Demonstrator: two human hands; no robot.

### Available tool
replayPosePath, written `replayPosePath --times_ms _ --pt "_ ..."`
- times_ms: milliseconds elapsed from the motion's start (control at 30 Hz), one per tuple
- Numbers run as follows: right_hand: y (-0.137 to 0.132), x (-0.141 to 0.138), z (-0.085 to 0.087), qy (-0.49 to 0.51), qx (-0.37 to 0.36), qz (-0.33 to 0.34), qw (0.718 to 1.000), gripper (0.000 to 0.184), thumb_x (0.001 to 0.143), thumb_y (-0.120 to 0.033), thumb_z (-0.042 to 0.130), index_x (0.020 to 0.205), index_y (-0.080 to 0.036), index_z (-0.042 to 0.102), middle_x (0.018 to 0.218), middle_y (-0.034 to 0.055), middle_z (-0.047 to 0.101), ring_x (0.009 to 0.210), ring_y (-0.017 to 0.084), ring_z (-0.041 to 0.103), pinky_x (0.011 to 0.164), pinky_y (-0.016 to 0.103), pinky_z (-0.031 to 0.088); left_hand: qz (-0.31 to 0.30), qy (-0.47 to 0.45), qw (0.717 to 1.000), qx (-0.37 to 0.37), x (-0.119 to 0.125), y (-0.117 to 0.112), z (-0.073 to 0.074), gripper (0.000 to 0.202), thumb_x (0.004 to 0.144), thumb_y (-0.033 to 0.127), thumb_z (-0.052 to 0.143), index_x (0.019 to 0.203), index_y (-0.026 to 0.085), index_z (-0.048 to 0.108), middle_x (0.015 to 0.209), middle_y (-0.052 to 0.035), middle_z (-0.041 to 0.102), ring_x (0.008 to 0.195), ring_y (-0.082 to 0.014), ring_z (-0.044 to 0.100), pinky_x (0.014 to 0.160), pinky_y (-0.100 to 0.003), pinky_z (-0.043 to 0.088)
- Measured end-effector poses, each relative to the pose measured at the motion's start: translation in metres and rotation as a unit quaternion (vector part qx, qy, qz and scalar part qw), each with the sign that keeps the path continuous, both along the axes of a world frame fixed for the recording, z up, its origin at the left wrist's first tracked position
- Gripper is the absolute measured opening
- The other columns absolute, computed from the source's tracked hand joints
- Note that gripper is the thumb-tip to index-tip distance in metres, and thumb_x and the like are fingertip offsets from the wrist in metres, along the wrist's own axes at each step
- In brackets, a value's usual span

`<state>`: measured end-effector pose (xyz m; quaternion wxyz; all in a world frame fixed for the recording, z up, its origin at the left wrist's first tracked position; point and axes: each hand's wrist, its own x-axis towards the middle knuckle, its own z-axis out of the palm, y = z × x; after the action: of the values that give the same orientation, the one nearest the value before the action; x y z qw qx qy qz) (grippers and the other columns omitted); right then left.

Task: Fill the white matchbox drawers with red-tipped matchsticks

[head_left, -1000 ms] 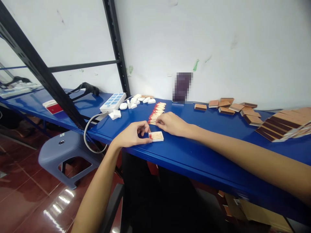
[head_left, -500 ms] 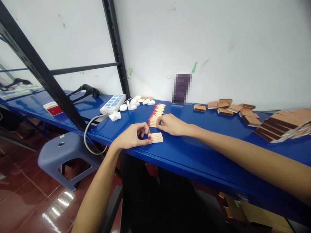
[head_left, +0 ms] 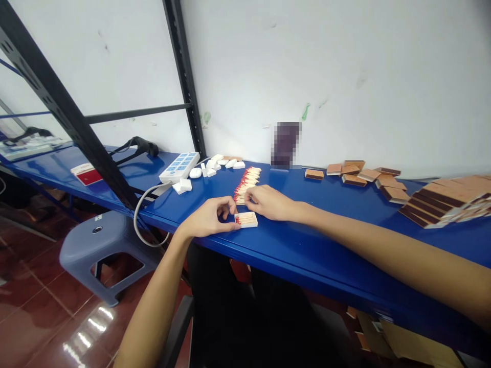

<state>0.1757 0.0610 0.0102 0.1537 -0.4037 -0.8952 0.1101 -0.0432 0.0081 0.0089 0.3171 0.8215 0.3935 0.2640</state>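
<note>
A small white matchbox tray (head_left: pixel 251 223) lies near the front edge of the blue table, with red-tipped matches inside. My left hand (head_left: pixel 209 217) grips its left end between thumb and fingers. Just behind the tray, a row of loose matches (head_left: pixel 249 179) stretches away from me, red heads to the left. At the near end of that row is my right hand (head_left: pixel 266 202), its thumb and fingertips pinched together against the matches. The fingers hide whatever is between them.
White empty trays (head_left: pixel 215 164) lie beside a power strip (head_left: pixel 179 167) at the back left. Brown matchbox sleeves (head_left: pixel 368 175) are scattered at the back right, near a large stack of matchboxes (head_left: pixel 448 199). A black rack post (head_left: pixel 184 76) stands behind; a stool (head_left: pixel 103 245) is left.
My right hand has shifted slightly toward me along the near end of the match row. My left hand keeps its grip on the tray. The camera view has tilted a little.
</note>
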Motion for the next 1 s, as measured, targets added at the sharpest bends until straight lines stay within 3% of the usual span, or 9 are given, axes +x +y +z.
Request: replayPosePath --times_ms 233,467,600,700,833,1000 --pt "-0.001 -0.001 0.004 -0.03 -0.026 0.007 0.999 0.012 0.09 -0.021 0.054 0.084 -0.017 0.064 0.075 0.0029 0.063 0.066 0.013 0.051 0.061 0.026 0.033 -0.001 0.005 1.0 0.008 -0.001 0.002 -0.001 0.03 0.075 0.036 0.079 0.085 0.018 0.057 0.077 0.0025 0.052 0.069 -0.0117 0.047 0.066 -0.026 0.04" --pt "-0.014 0.013 0.041 -0.076 -0.064 0.063 0.993 0.018 0.09 -0.017 0.05 0.073 -0.018 0.053 0.064 -0.001 0.051 0.058 0.011 0.04 0.057 0.028 0.031 -0.007 -0.008 1.0 0.0 0.0 0.002 -0.001 0.035 0.075 0.037 0.078 0.078 0.019 0.049 0.081 0.0013 0.058 0.068 -0.0109 0.046 0.065 -0.026 0.04" --pt "-0.026 0.014 0.053 -0.093 -0.109 0.11 0.984 0.012 0.087 -0.018 0.054 0.075 -0.019 0.056 0.068 -0.0004 0.055 0.059 0.012 0.043 0.057 0.028 0.032 -0.01 -0.025 1.0 -0.011 0.0 0.001 -0.001 0.039 0.074 0.034 0.078 0.074 0.019 0.041 0.086 -0.0006 0.063 0.068 -0.0103 0.045 0.065 -0.026 0.04" --pt "-0.027 0.011 0.053 -0.107 -0.113 0.127 0.98 0.016 0.091 -0.021 0.051 0.076 -0.019 0.057 0.068 0.0003 0.056 0.06 0.012 0.045 0.058 0.029 0.034 -0.012 -0.028 0.999 -0.016 0.001 0.002 -0.001 0.039 0.074 0.033 0.078 0.074 0.019 0.041 0.087 -0.0015 0.064 0.068 -0.0102 0.044 0.064 -0.026 0.04" --pt "-0.015 0.011 0.047 -0.057 -0.052 0.097 0.992 0.018 0.095 -0.023 0.047 0.08 -0.018 0.056 0.069 0.0012 0.057 0.061 0.012 0.045 0.059 0.029 0.034 -0.01 -0.025 1.0 -0.008 0.0 0.002 -0.001 0.035 0.074 0.035 0.079 0.077 0.018 0.048 0.085 -0.0005 0.062 0.067 -0.0103 0.045 0.064 -0.026 0.041" --pt "0.005 0.011 0.022 -0.046 0.01 0.083 0.995 0.014 0.094 -0.023 0.052 0.094 -0.015 0.064 0.088 0.0076 0.067 0.076 0.017 0.055 0.066 0.03 0.036 -0.017 0.0 1.0 0.016 -0.001 0.004 -0.002 0.028 0.077 0.038 0.077 0.095 0.017 0.07 0.085 -0.0016 0.061 0.07 -0.0122 0.048 0.066 -0.026 0.042"
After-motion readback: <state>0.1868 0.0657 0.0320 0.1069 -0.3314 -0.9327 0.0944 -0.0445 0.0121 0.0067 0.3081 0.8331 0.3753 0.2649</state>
